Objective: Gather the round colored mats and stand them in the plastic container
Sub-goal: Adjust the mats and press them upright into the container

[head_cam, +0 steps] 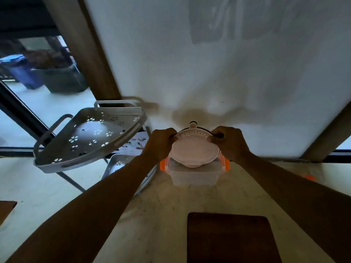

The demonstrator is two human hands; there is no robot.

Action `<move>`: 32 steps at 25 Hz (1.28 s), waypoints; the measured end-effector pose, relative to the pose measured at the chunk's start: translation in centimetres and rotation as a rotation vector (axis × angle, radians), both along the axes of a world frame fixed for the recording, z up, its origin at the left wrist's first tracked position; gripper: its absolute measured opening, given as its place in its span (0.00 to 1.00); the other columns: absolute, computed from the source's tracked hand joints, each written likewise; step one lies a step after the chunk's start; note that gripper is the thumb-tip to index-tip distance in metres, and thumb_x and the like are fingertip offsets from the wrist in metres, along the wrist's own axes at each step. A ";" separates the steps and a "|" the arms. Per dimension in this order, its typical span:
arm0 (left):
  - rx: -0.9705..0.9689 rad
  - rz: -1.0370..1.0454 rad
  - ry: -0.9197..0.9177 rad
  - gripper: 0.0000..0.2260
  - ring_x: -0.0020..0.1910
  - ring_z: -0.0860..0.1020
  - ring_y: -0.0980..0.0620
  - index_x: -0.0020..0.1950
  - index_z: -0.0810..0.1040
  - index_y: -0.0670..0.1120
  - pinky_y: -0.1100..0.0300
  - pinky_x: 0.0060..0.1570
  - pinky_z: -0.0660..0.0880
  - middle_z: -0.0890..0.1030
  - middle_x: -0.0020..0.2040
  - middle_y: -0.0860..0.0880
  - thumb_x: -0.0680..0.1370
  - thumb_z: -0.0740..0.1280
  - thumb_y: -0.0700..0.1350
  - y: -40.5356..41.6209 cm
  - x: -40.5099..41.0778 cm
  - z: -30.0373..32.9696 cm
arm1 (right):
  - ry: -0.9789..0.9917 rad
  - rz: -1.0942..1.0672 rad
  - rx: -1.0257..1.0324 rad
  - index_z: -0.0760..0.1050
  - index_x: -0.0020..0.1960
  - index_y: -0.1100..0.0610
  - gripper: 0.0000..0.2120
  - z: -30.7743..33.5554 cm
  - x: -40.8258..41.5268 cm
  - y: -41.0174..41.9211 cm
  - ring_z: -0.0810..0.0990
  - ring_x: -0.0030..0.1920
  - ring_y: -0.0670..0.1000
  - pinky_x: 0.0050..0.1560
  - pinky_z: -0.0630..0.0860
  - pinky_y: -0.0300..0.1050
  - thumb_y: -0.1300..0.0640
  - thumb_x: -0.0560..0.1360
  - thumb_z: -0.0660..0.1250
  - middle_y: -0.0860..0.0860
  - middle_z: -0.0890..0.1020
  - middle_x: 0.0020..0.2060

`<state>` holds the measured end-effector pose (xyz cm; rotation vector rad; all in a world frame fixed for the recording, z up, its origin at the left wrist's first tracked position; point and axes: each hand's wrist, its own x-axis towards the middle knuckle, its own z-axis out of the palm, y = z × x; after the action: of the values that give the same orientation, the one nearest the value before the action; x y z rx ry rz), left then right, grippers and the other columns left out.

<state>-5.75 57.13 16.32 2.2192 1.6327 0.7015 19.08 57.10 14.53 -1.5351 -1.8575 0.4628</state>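
A stack of round mats point(194, 149), the front one pale pink with white lettering along its top edge and a small tab on top, stands tilted in a clear plastic container point(193, 177) with orange side clips. My left hand point(161, 143) grips the stack's upper left edge. On the upper right edge sits my right hand point(228, 143), also gripping. The mats' lower edge rests inside the container. How many mats lie behind the pink one is hidden.
The container stands on a pale marble counter point(161, 215) near the wall. A dark wooden board point(229, 238) lies close to me. A grey metal corner rack point(89, 135) with flower cut-outs stands at the left. A small orange piece point(309, 177) lies at the right.
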 end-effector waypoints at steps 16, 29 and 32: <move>0.005 0.070 0.148 0.08 0.46 0.79 0.41 0.51 0.81 0.42 0.51 0.44 0.73 0.84 0.46 0.41 0.80 0.63 0.44 4.8 0.4 -10.1 | -0.176 0.054 -0.046 0.79 0.43 0.56 0.06 -8.1 -0.3 4.3 0.78 0.39 0.54 0.40 0.74 0.50 0.53 0.74 0.70 0.52 0.82 0.37; 0.155 0.101 -0.021 0.07 0.49 0.77 0.45 0.53 0.80 0.43 0.53 0.49 0.72 0.82 0.49 0.44 0.76 0.70 0.44 5.6 1.4 -11.9 | -0.270 -0.024 0.125 0.76 0.52 0.56 0.11 -10.0 -0.8 5.7 0.78 0.47 0.54 0.48 0.76 0.51 0.55 0.71 0.70 0.52 0.81 0.45; 0.157 0.112 -0.061 0.10 0.48 0.75 0.47 0.53 0.78 0.44 0.56 0.46 0.69 0.81 0.48 0.46 0.75 0.72 0.46 5.5 1.1 -12.5 | -0.368 0.000 0.147 0.76 0.53 0.58 0.15 -10.3 -0.8 5.9 0.77 0.50 0.56 0.49 0.75 0.52 0.54 0.69 0.70 0.54 0.80 0.47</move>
<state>-4.60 62.62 3.86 2.1998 1.7375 0.9476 18.24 62.95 4.19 -1.5987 -2.1133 0.0387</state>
